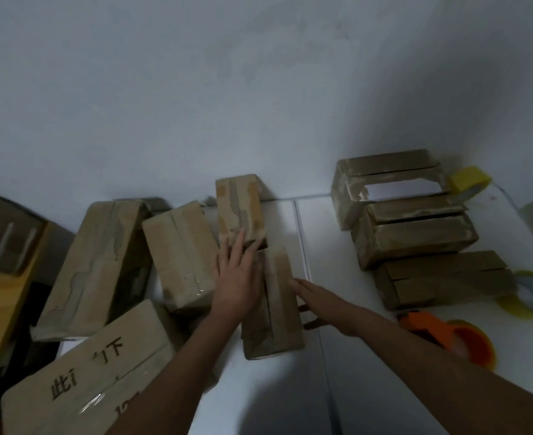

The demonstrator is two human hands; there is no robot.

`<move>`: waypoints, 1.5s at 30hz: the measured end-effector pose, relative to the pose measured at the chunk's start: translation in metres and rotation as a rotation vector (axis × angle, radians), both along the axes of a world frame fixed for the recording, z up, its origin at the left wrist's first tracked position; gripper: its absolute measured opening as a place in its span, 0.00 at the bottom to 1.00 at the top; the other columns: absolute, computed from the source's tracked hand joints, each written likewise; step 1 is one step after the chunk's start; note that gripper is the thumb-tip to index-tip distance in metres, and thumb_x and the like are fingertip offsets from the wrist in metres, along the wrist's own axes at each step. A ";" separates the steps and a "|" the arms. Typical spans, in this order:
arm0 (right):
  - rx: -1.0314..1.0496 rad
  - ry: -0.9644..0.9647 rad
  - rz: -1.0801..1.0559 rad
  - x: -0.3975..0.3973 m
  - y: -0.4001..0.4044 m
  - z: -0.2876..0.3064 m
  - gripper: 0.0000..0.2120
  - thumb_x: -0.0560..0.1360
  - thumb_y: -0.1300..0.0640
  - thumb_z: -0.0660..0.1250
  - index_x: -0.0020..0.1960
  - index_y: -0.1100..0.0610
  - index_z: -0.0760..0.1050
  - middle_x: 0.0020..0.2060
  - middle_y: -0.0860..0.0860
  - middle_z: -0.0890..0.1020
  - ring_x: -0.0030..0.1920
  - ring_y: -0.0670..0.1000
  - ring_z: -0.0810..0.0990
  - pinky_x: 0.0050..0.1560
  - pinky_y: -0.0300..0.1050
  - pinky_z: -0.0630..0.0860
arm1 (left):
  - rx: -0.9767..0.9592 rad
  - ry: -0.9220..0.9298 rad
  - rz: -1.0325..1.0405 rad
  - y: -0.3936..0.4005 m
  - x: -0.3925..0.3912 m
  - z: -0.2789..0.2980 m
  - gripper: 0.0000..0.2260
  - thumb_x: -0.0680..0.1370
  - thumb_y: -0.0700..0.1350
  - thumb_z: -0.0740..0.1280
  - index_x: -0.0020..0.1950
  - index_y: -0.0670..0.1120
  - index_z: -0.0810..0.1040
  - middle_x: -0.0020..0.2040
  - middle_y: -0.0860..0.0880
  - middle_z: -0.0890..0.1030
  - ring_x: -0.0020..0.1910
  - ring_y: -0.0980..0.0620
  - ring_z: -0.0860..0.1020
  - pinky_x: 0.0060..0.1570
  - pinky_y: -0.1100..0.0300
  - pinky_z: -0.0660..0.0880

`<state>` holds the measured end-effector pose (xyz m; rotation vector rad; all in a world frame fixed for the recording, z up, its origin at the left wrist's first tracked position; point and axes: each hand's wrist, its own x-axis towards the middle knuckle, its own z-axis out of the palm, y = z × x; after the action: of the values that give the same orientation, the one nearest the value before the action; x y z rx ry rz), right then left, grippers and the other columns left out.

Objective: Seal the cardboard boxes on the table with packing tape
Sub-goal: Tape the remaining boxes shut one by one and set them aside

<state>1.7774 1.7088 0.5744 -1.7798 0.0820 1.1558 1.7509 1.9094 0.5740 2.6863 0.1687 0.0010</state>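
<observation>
A small cardboard box (277, 309) lies lengthwise at the middle of the white table (337, 372). My left hand (238, 277) lies flat with straight fingers on its left side, fingertips touching the taped box (240, 208) behind it. My right hand (318, 301) presses flat against the near box's right side, thumb tucked under. An orange tape dispenser (447, 335) with its roll sits to the right of my right forearm.
Three unsealed boxes (416, 227) are stacked in a row at the right. A yellow tape roll (469, 180) and a clear tape roll (532, 293) lie beside them. Several taped boxes (180, 255) crowd the left. A wall stands right behind.
</observation>
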 end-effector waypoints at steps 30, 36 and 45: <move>-0.556 -0.514 0.137 -0.062 -0.311 -0.035 0.13 0.83 0.55 0.54 0.62 0.62 0.68 0.51 0.56 0.77 0.46 0.52 0.75 0.49 0.44 0.72 | 0.091 0.160 -0.597 -0.257 0.034 -0.039 0.24 0.80 0.44 0.66 0.75 0.45 0.67 0.80 0.45 0.57 0.77 0.42 0.62 0.69 0.37 0.64; -0.440 -0.408 -0.161 -0.043 -0.384 0.006 0.09 0.83 0.56 0.55 0.48 0.60 0.69 0.41 0.57 0.76 0.39 0.53 0.75 0.36 0.43 0.67 | 0.189 0.221 -0.574 -0.284 0.042 -0.060 0.34 0.79 0.48 0.68 0.81 0.49 0.56 0.81 0.48 0.51 0.79 0.40 0.53 0.72 0.36 0.59; -0.357 -0.627 -0.102 -0.018 -0.402 0.032 0.21 0.81 0.45 0.59 0.33 0.54 0.62 0.27 0.49 0.65 0.26 0.44 0.64 0.28 0.35 0.61 | 0.339 0.238 -0.598 -0.270 0.000 -0.069 0.39 0.79 0.33 0.59 0.80 0.58 0.40 0.81 0.56 0.41 0.80 0.45 0.41 0.75 0.38 0.56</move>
<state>1.7599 1.3066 0.6060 -2.3517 0.0034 0.4882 1.7512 1.6397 0.5052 2.9535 -0.6173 -0.5153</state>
